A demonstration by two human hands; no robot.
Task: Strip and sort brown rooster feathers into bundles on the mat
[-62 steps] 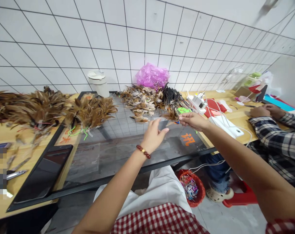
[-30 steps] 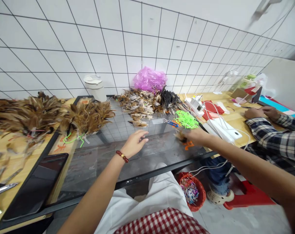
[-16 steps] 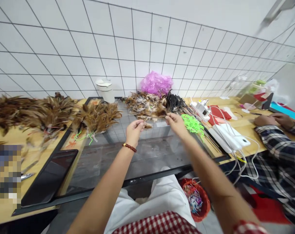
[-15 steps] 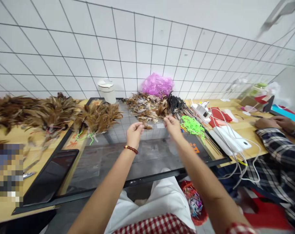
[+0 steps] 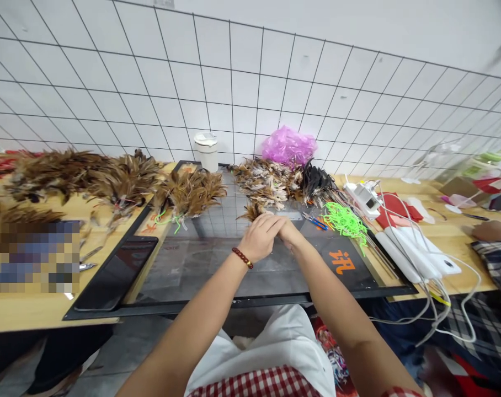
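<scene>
My left hand (image 5: pixel 259 238), with a red bead bracelet at the wrist, and my right hand (image 5: pixel 291 231) are pressed together over the dark glass-topped mat (image 5: pixel 217 270). Their fingers are closed on a small tuft of brown feathers (image 5: pixel 254 210) that sticks out past the knuckles. The left fingers lie over the right ones and hide most of them. Just beyond the hands is a loose pile of mixed brown and white feathers (image 5: pixel 267 179), with black feathers (image 5: pixel 316 179) beside it.
Tied brown feather bundles (image 5: pixel 190 192) lie at the left. A white cup (image 5: pixel 206 150) and pink bag (image 5: pixel 288 146) stand by the wall. Green cords (image 5: pixel 345 220), small scissors (image 5: pixel 315 222), a white device with cables (image 5: pixel 416 255), a black tablet (image 5: pixel 116 272). A co-worker's hand (image 5: pixel 492 230) rests at right.
My hands have drawn back from the feather pile and come together over the mat, with the feather tuft between them. The view has shifted, so the table sits further right.
</scene>
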